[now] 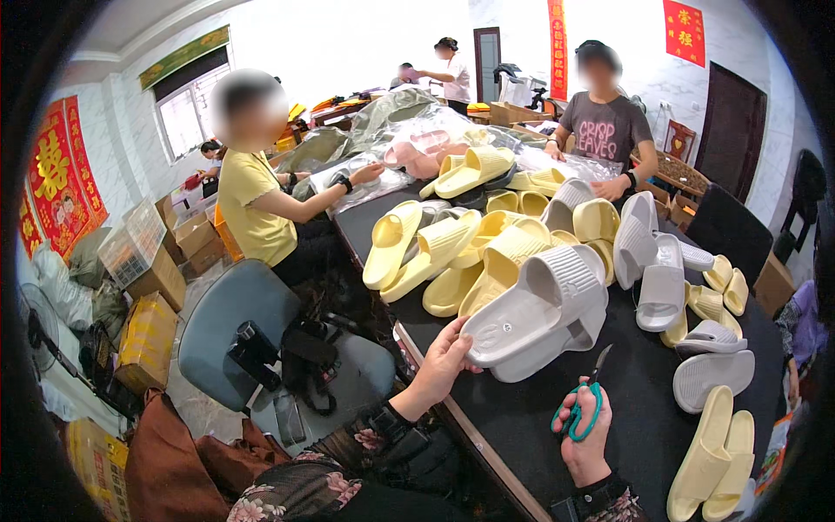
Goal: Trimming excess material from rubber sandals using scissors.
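Observation:
My left hand [441, 366] grips the heel end of a grey slide sandal [513, 335], thumb on top of the footbed. A second grey slide shows beneath it. My right hand [581, 435] is wrapped round the teal handles of a pair of scissors [584, 412], their dark blades pointing up and away. Beyond the held slide lies a heap of yellow slides [428, 252] mixed with grey ones. To the right, grey slides [661, 283] and a pair of yellow slides [713, 457] lie on the table.
The black table [531, 435] stretches ahead, its edge at my left. A blue-grey chair [239, 317] holding a black bag stands left. A person in yellow [261, 196] sits far left; another in a dark T-shirt [604, 130] stands across. Cardboard boxes [148, 344] line the left side.

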`<state>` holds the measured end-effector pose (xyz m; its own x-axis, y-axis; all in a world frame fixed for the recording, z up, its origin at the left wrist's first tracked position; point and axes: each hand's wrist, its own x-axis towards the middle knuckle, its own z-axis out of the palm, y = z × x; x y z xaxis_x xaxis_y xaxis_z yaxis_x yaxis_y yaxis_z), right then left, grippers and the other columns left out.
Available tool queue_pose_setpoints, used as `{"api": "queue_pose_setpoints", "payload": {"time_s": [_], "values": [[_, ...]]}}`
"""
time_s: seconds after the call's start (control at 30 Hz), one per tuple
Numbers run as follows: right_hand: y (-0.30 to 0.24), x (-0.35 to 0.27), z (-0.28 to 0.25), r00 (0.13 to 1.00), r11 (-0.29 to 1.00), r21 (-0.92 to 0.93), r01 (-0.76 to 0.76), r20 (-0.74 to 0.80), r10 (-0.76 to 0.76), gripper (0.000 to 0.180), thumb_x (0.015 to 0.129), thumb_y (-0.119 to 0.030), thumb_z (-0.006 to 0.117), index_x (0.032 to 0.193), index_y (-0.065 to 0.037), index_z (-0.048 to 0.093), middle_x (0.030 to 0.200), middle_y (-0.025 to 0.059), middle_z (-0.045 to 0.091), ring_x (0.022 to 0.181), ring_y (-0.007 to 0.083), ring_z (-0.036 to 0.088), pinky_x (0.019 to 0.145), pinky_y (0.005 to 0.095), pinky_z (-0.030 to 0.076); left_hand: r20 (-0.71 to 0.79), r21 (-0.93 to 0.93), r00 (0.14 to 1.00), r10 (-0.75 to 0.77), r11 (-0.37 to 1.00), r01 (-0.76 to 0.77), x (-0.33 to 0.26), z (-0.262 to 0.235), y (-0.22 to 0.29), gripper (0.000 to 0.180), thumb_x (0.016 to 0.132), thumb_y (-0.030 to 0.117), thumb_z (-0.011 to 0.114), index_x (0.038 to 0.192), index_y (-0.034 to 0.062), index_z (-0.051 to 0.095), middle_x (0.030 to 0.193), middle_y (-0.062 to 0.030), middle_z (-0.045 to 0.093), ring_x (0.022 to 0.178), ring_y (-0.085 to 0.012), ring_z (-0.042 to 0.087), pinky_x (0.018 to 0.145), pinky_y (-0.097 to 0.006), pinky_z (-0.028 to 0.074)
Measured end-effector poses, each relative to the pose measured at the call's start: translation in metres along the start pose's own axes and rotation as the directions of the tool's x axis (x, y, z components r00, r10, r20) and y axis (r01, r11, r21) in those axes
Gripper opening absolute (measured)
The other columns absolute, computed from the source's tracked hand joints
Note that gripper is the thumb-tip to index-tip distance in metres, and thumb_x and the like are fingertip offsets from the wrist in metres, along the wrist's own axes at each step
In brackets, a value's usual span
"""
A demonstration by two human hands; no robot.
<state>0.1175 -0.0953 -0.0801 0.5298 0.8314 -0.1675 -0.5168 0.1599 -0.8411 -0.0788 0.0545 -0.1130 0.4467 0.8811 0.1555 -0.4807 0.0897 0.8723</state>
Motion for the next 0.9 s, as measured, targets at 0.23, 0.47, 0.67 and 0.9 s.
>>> {"api": "queue_pose_setpoints", "payload": {"time_s": [0.23, 0.47, 0.67, 0.9], "values": [[-0.0016, -0.0024, 0.0012, 1.000, 1.000, -0.011, 0.003, 0.009, -0.003, 0.030, 0.086, -0.020, 0.058, 0.109, -0.005, 0.046, 0.069, 0.0030, 0.049, 0.051, 0.0104, 0.048, 0.039, 0.0253, 0.041, -0.015, 0.021, 0.999, 0.036, 0.999, -0.036, -0.0035, 0.0034, -0.0022, 0.047, 0.097, 0.022, 0.045, 0.138, 0.0023, 0.032, 0.119, -0.0087, 0.055, 0.093, -0.0143, 0.058, 0.071, -0.030, 0.051], [-0.0010, -0.0009, 0.0004, 1.000, 1.000, -0.008, -0.016, 0.006, 0.016, 0.031, 0.086, -0.020, 0.058, 0.110, -0.005, 0.046, 0.069, 0.0032, 0.049, 0.051, 0.0106, 0.049, 0.039, 0.0258, 0.041, -0.036, -0.013, 0.998, 0.051, 0.999, -0.052, -0.0057, 0.0041, -0.0038, 0.044, 0.097, 0.021, 0.043, 0.135, 0.0012, 0.034, 0.117, -0.0092, 0.055, 0.092, -0.0149, 0.058, 0.070, -0.031, 0.051], [-0.0013, -0.0012, -0.0007, 1.000, 1.000, -0.012, -0.011, 0.021, 0.012, 0.031, 0.086, -0.019, 0.058, 0.110, -0.005, 0.045, 0.070, 0.0034, 0.049, 0.052, 0.0107, 0.049, 0.039, 0.0262, 0.041, -0.034, -0.001, 0.997, 0.069, 0.998, -0.069, -0.0075, 0.0045, -0.0042, 0.043, 0.097, 0.021, 0.043, 0.134, 0.0008, 0.035, 0.117, -0.0088, 0.056, 0.091, -0.0143, 0.058, 0.070, -0.031, 0.051], [-0.0007, -0.0008, -0.0016, 0.999, 1.000, -0.012, -0.017, 0.028, 0.018, 0.031, 0.087, -0.020, 0.059, 0.110, -0.005, 0.045, 0.070, 0.0037, 0.050, 0.053, 0.0112, 0.049, 0.040, 0.0261, 0.041, -0.023, -0.021, 0.995, 0.096, 0.995, -0.096, -0.0077, 0.0031, -0.0069, 0.043, 0.097, 0.022, 0.046, 0.133, 0.0010, 0.036, 0.115, -0.0072, 0.056, 0.089, -0.0120, 0.059, 0.069, -0.028, 0.052]]}}
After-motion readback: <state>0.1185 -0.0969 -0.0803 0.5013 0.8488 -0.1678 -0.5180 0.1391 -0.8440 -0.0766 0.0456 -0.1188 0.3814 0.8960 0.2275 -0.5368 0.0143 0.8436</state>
